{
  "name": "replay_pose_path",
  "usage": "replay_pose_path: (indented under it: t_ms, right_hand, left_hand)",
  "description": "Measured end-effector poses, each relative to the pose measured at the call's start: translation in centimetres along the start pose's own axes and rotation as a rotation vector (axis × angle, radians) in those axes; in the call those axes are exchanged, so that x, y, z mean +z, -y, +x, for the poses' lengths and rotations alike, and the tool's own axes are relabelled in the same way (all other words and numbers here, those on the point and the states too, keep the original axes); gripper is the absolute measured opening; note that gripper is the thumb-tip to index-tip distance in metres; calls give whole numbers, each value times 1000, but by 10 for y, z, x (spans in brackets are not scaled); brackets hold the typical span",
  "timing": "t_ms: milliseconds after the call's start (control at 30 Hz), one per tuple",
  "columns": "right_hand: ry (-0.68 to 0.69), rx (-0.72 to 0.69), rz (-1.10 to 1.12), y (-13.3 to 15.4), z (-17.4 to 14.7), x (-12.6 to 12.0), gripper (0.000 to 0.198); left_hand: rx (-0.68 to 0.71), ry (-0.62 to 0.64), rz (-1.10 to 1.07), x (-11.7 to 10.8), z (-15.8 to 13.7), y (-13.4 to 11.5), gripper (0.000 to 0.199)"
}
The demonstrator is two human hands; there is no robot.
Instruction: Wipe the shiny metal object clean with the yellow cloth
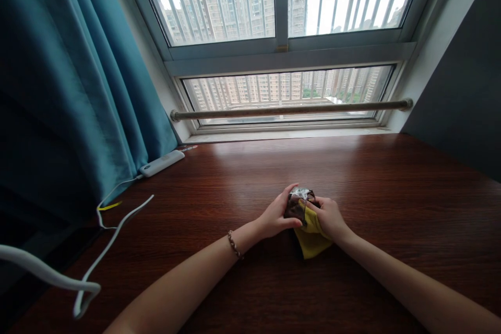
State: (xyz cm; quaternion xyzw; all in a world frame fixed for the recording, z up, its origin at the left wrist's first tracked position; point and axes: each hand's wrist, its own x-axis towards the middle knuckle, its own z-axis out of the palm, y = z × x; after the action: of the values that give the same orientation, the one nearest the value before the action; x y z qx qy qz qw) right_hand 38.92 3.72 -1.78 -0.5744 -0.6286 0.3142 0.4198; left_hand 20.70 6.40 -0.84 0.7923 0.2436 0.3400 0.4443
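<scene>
Near the middle of the wooden tabletop, my left hand (279,216) is closed around the side of a dark brown, glossy, glass-like object (296,206), its thumb along the near side. Bright reflections show on top of this object; its exact kind is not clear. My right hand (332,218) pinches a yellow cloth (313,242) and presses it against the object's right side. The cloth's lower end hangs toward me. The right fingertips are partly hidden behind the object and cloth.
A white power strip (162,163) lies at the left beside the blue curtain (113,88). A white cable (117,232) loops over the left of the table (250,167), near a small yellow strip (110,206). A rail (289,110) crosses the window behind.
</scene>
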Motion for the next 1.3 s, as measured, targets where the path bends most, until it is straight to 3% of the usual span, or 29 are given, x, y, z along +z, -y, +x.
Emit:
replay_pose_path:
  t_ms: [100, 233, 467, 600, 833, 1133, 1233, 1300]
  right_hand:
    - [-6, 12, -8, -1, 1, 1, 39]
    - [31, 10, 18, -2, 0, 1, 40]
    - [16, 0, 8, 3, -6, -1, 38]
    - [-11, -33, 1, 9, -11, -1, 33]
    - [-81, -63, 52, 15, -15, -1, 40]
    - [-268, 39, 301, 1, -9, -2, 44]
    - [-363, 53, 356, -4, -7, -3, 43]
    - [-437, 42, 378, -6, -4, -3, 43]
  left_hand:
    - [5, -49, 3, 2, -1, -1, 112]
    - [-3, -72, -52, 1, -1, -5, 95]
    - [-97, 20, -258, -4, 3, -12, 75]
    - [-167, 33, -322, -7, 6, -4, 74]
    - [-206, -42, -396, -8, 6, -5, 66]
    - [-154, -248, -728, -2, 5, -2, 62]
    - [-179, -320, -880, 1, 5, -5, 57]
    - [-233, -305, -975, -1, 5, -9, 59]
